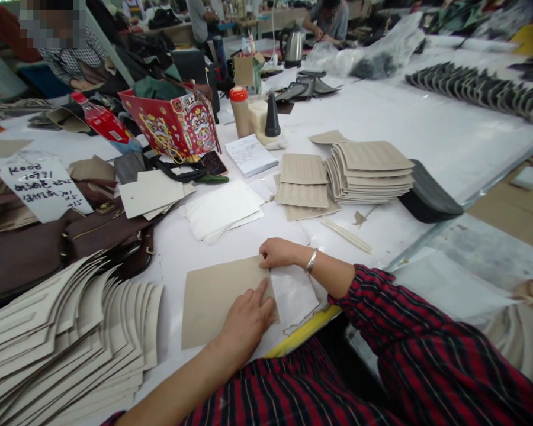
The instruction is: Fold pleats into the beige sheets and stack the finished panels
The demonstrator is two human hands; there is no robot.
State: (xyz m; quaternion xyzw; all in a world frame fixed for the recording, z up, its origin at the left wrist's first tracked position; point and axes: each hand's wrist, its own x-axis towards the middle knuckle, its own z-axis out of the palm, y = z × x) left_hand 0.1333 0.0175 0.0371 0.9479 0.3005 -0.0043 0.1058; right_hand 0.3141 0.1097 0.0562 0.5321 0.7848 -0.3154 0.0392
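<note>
A flat beige sheet [222,296] lies on the white table in front of me. My left hand [251,316] rests on its right part, fingers apart and the index finger stretched toward the right edge. At the sheet's upper right corner is my right hand [278,253], its fingers curled together in a pinch on that edge; what is between the fingertips is too small to make out. White paper [293,293] lies just right of the sheet, below my right wrist.
Fanned beige pieces [84,343] fill the lower left, beside brown bags [26,254]. Farther back are white sheets [224,210], stacked beige pieces [368,168], a notepad [251,155], a red bag [171,124] and a red-capped bottle [240,112]. People sit beyond.
</note>
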